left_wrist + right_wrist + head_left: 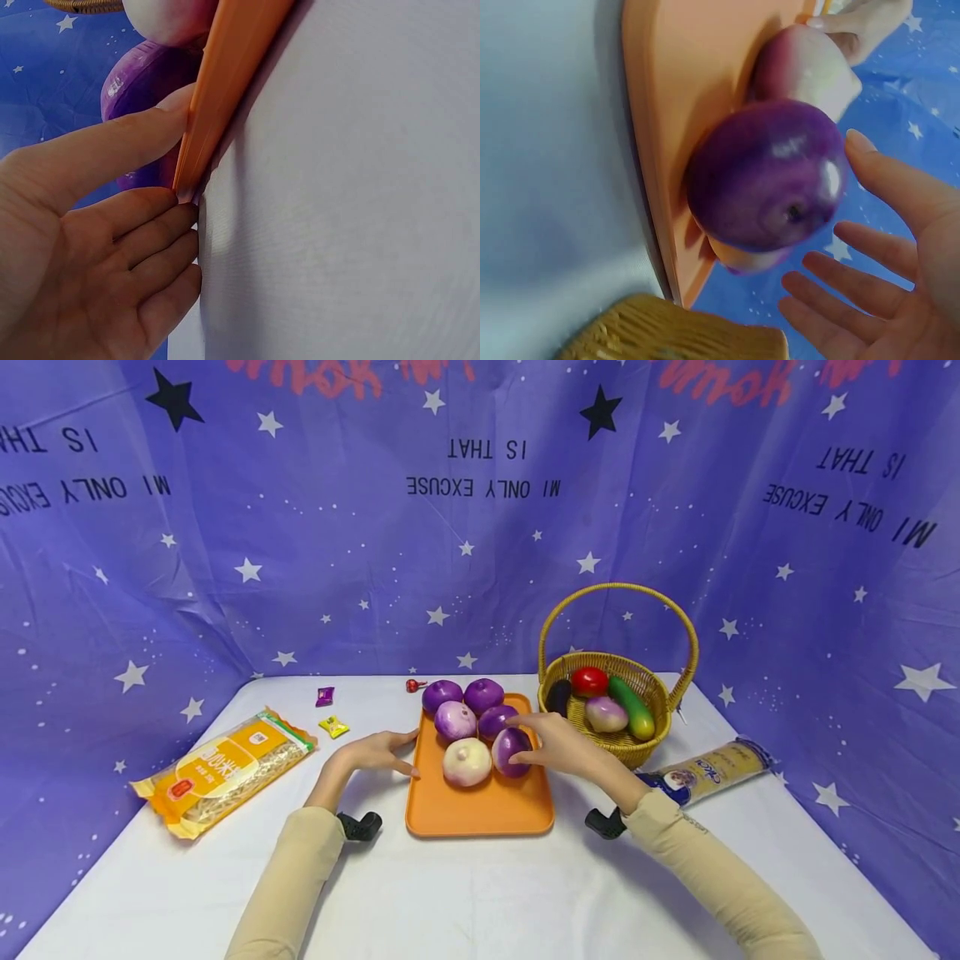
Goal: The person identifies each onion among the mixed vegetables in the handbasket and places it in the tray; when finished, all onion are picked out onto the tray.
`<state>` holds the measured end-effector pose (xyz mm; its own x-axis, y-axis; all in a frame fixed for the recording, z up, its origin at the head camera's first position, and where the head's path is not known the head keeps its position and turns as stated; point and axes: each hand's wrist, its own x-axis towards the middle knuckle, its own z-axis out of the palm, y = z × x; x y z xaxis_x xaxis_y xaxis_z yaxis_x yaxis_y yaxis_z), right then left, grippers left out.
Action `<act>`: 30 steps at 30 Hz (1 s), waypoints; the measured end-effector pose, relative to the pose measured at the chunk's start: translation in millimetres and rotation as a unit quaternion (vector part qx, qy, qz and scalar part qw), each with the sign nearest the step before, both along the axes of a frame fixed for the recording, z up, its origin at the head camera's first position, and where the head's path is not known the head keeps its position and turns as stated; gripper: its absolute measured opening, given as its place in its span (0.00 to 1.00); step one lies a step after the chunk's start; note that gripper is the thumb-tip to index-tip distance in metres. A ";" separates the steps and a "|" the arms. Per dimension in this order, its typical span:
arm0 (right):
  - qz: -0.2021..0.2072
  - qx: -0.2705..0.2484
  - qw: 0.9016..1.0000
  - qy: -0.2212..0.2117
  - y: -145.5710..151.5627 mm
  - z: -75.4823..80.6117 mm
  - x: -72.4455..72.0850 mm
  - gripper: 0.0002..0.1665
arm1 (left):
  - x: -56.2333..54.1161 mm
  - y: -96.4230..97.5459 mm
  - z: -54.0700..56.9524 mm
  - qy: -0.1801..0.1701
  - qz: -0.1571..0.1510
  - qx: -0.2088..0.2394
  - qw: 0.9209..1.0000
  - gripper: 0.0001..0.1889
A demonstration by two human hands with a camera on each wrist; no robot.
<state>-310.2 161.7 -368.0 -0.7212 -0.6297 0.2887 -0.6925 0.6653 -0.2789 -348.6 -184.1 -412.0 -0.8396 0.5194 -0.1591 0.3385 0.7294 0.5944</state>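
An orange tray [480, 814] carries several purple and whitish onions. My left hand [375, 753] is at its left edge; in the left wrist view the thumb [169, 109] rests at the rim and the loosely bent fingers touch the edge below. My right hand [558, 745] is over the tray's right side, beside the front-right purple onion [512, 753]. In the right wrist view its thumb tip is close to that purple onion [769, 176], with the other fingers extended and spread; whether the thumb touches cannot be told. A pale onion [467, 762] lies just to the left.
A wicker basket [626, 747] with a tall handle holds a tomato, an eggplant, a cucumber and another onion. Near it lies a blue-and-yellow pack [705, 772]. To the left are an orange food pack [228, 772], a yellow candy [333, 727] and a purple candy [325, 697]. A red lollipop [414, 685] lies behind the tray.
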 end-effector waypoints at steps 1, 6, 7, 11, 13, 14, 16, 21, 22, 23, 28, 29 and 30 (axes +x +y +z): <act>0.002 -0.006 1.000 -0.001 2.7 1.4 0.7 0.32 | 0.2 0.2 0.2 -0.002 0.001 0.000 1.000 0.47; -0.014 -0.015 1.000 0.003 20.5 11.8 3.9 0.33 | 1.0 0.3 0.3 -0.006 0.005 -0.001 1.000 0.47; -0.020 -0.014 1.000 0.002 24.7 14.4 4.2 0.33 | 1.0 0.2 0.3 -0.004 0.004 -0.002 1.000 0.47; -0.046 -0.004 0.999 0.005 42.5 25.4 3.0 0.33 | 1.0 0.4 0.2 -0.001 0.002 -0.004 1.000 0.47; -0.058 0.007 0.998 -0.002 52.1 31.5 0.8 0.33 | 0.8 0.2 0.4 -0.002 0.003 -0.005 1.000 0.47; -0.064 0.012 0.998 -0.005 56.8 34.5 -1.0 0.33 | 0.7 0.1 0.5 -0.002 0.004 -0.005 1.000 0.47; -0.070 0.026 0.997 -0.002 66.5 40.2 -5.4 0.32 | 0.5 -0.4 0.9 -0.001 0.005 -0.003 1.000 0.47; -0.057 0.054 0.997 -0.016 90.4 50.8 -20.5 0.27 | 0.7 -0.7 1.7 -0.002 0.006 0.001 1.000 0.47; -0.054 0.064 0.996 -0.026 94.7 52.1 -24.2 0.27 | 0.7 -0.7 1.5 -0.001 0.005 0.001 1.000 0.47; -0.050 0.073 0.996 -0.031 98.5 52.8 -28.0 0.26 | 0.6 -0.5 1.3 0.002 0.002 -0.001 1.000 0.47; -0.034 0.121 0.991 -0.045 111.1 56.5 -44.0 0.24 | 0.2 -0.1 0.2 0.002 -0.002 -0.002 1.000 0.47; -0.031 0.127 0.990 -0.046 112.3 57.4 -46.5 0.24 | 0.1 -0.2 0.2 0.003 -0.004 -0.002 1.000 0.47; -0.027 0.134 0.989 -0.051 113.4 58.3 -49.0 0.24 | 0.3 -0.3 -0.1 0.003 -0.005 -0.001 1.000 0.47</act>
